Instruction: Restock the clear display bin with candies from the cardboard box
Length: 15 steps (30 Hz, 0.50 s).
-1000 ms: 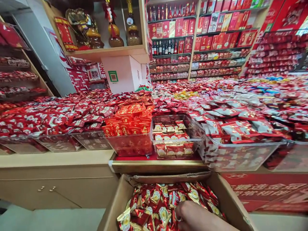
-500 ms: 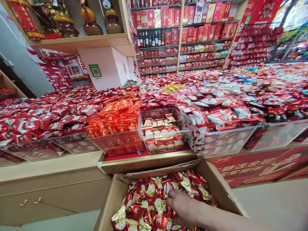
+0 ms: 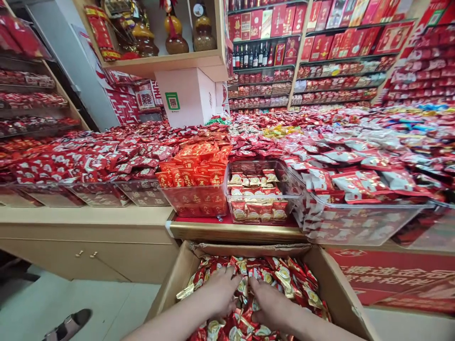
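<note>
Both my hands reach into a cardboard box (image 3: 341,291) heaped with small red and gold wrapped candies (image 3: 284,279). My left hand (image 3: 221,290) lies palm down on the candies, its fingers and thumb apart. Beside it, my right hand (image 3: 268,303) rests on the pile with its fingers stretched toward the left one and its thumb apart. A few candies show in the narrow gap between the hands. The candies under the palms are hidden. Just beyond the box, a clear plastic bin (image 3: 263,195) holds rows of similar red and gold packets.
A gold-edged counter ledge (image 3: 231,232) borders the box's far side. Bins of orange-red packets (image 3: 199,166) and white-and-red packets (image 3: 362,184) flank the clear bin. Cabinet doors (image 3: 85,260) are at left, a shoe (image 3: 69,324) on the floor, and stocked shelves (image 3: 263,52) behind.
My left hand has come into view and onto the candies beside my right hand. The right hand stays over the pile. The view has turned left, so the counter appears farther right.
</note>
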### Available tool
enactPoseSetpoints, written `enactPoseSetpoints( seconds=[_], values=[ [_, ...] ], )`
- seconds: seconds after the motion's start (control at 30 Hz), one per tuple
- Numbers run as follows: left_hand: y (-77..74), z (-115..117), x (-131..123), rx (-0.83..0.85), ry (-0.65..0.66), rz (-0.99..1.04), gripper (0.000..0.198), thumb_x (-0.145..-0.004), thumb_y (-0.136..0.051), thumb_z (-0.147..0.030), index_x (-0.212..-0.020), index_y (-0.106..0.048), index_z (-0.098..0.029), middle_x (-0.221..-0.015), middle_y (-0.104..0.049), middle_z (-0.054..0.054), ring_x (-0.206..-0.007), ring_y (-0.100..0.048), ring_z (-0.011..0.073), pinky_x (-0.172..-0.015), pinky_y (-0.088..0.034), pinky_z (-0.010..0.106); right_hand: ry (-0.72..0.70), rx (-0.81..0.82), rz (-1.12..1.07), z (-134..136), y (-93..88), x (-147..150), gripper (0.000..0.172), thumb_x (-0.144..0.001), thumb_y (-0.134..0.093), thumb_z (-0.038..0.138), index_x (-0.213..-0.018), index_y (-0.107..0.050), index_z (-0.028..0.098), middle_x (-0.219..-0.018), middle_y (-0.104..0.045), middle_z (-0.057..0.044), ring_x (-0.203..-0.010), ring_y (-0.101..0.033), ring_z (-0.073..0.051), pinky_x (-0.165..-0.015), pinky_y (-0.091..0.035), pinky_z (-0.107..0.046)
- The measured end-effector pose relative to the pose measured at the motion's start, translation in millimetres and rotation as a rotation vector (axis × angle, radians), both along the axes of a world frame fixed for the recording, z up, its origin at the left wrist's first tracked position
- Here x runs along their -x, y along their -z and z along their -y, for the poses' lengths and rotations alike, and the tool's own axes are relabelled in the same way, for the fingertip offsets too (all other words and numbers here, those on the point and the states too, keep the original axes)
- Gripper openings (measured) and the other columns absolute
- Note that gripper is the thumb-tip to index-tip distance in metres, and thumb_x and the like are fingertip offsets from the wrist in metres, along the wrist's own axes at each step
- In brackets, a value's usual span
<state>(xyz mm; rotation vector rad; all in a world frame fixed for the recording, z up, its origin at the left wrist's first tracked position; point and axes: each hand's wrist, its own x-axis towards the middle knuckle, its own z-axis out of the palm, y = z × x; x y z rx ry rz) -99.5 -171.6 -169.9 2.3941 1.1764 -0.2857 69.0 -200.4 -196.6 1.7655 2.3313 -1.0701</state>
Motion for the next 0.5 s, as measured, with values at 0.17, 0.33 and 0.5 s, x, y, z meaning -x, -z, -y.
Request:
enactPoseSetpoints(
  seconds=[0.17,0.33,0.5],
  values=[
    [25.2,-0.4,4.5,-0.035,-0.099,0.115,0.055,-0.062,-0.058,-0.035,-0.114,-0.042,-0.027,-0.11,-0.044,0.007,-0.1,-0.039,0.0276,-0.082,-0.033,0.04,0.02,0.023,0.03,0.8,-5.5,1.0,0.057,-0.05,-0.066,0.023,-0.103,-0.05,0.011,-0.105,-0.052,-0.015,-0.096,-0.05,-0.026,-0.079,-0.04,-0.031],
    [32.3,0.1,8.1,0.011,0.002,0.243,0.048,-0.059,-0.062,-0.033,-0.104,-0.047,-0.027,-0.101,-0.046,0.002,-0.094,-0.039,0.0224,-0.08,-0.033,0.033,0.04,0.047,0.089,-4.5,-8.0,4.1,0.065,-0.043,-0.071,0.025,-0.104,-0.052,0.013,-0.1,-0.057,-0.012,-0.092,-0.053,-0.025,-0.077,-0.041,-0.031],
    [31.9,-2.2,10.3,0.053,0.015,0.271,0.035,-0.057,-0.064,-0.027,-0.089,-0.051,-0.025,-0.099,-0.045,0.002,-0.093,-0.037,0.0221,-0.077,-0.033,0.031,0.028,0.077,0.129,-7.9,-21.2,4.1,0.039,-0.046,-0.064,0.025,-0.084,-0.061,0.017,-0.088,-0.062,-0.01,-0.081,-0.057,-0.025,-0.065,-0.043,-0.029]
  ],
)
